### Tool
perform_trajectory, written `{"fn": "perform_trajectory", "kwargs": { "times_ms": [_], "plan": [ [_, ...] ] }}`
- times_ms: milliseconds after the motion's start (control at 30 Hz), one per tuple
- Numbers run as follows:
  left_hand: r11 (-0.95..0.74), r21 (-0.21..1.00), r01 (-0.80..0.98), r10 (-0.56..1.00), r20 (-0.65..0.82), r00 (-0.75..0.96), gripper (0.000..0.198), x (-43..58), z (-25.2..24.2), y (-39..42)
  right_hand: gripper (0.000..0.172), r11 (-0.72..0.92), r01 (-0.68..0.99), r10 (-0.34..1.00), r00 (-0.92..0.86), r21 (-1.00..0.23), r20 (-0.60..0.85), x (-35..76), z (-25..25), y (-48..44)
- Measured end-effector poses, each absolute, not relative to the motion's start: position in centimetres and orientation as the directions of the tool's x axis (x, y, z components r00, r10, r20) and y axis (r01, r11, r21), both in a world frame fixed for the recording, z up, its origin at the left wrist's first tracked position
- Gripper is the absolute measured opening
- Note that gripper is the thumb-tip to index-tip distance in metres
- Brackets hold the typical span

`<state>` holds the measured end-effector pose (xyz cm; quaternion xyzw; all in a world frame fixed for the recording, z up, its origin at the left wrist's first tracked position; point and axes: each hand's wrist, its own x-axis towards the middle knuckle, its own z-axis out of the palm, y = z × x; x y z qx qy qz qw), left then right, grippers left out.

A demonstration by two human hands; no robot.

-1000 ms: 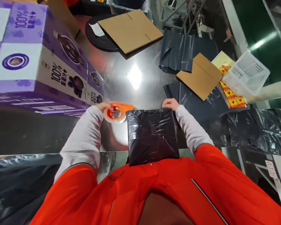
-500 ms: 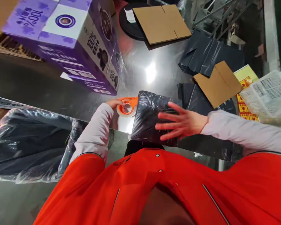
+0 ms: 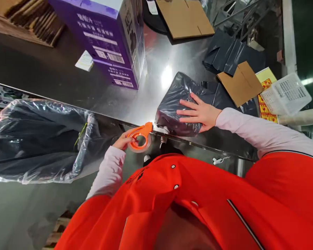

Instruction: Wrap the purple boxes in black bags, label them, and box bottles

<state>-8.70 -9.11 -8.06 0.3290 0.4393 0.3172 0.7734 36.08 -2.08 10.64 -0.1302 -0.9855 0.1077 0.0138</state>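
Note:
My left hand [image 3: 124, 139] is closed on an orange tape dispenser [image 3: 146, 129] with a roll of clear tape, held just off the table's front edge. The dispenser's tip is close to the lower left corner of a black plastic-wrapped package [image 3: 172, 104]. Spread flat on top of that package is my right hand [image 3: 198, 113], its fingers apart. The package sits slanted at the edge of the metal table [image 3: 109, 100].
Purple printed cartons [image 3: 114, 52] stand at the left back. Black bags [image 3: 221, 52], a cardboard sheet [image 3: 241, 83] and a white plastic basket [image 3: 287, 93] lie to the right. A bin lined with clear plastic [image 3: 41, 139] stands lower left.
The tape dispenser has come toward my body, off the table edge, in my left hand. The package has turned slantwise, and my right hand has come down onto it.

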Motion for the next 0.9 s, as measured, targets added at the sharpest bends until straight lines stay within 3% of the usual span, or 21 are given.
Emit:
{"fn": "perform_trajectory", "kwargs": {
  "times_ms": [133, 267, 400, 533, 633, 767, 900],
  "plan": [
    [0.529, 0.805, -0.268, 0.846, -0.478, 0.237, 0.084, -8.3, -8.0, -18.8, 0.106, 0.789, 0.589, 0.596, -0.803, -0.172, -0.016, 30.8, 10.4, -5.5],
    [0.523, 0.785, -0.332, 0.849, -0.445, 0.284, 0.079, -4.1, -8.2, -26.2, 0.116, 0.462, 0.873, 0.885, -0.464, -0.153, 0.027, 23.3, 10.4, -7.9],
    [0.480, 0.771, -0.418, 0.877, -0.414, 0.243, 0.089, 0.5, -8.5, -29.6, 0.113, 0.196, 0.956, 0.976, -0.168, -0.220, 0.140, 15.9, 10.1, -7.8],
    [0.398, 0.799, -0.451, 0.917, -0.362, 0.168, 0.100, 4.3, -9.1, -28.1, 0.116, 0.065, 0.957, 0.987, -0.020, -0.284, 0.160, 12.5, 10.8, -7.3],
    [0.344, 0.809, -0.476, 0.937, -0.330, 0.115, 0.102, 6.5, -9.3, -26.9, 0.124, 0.176, 0.935, 0.984, -0.166, -0.308, 0.058, 14.9, 12.4, -7.3],
    [0.286, 0.852, -0.438, 0.950, -0.311, 0.015, 0.100, 8.6, -10.0, -27.4, 0.102, 0.530, 0.793, 0.823, -0.566, -0.301, -0.040, 21.5, 13.7, -6.6],
    [0.227, 0.883, -0.411, 0.951, -0.291, -0.101, 0.104, 12.0, -10.8, -29.1, 0.093, 0.579, 0.756, 0.790, -0.612, -0.304, -0.017, 24.1, 12.9, -5.4]
  ]
}}
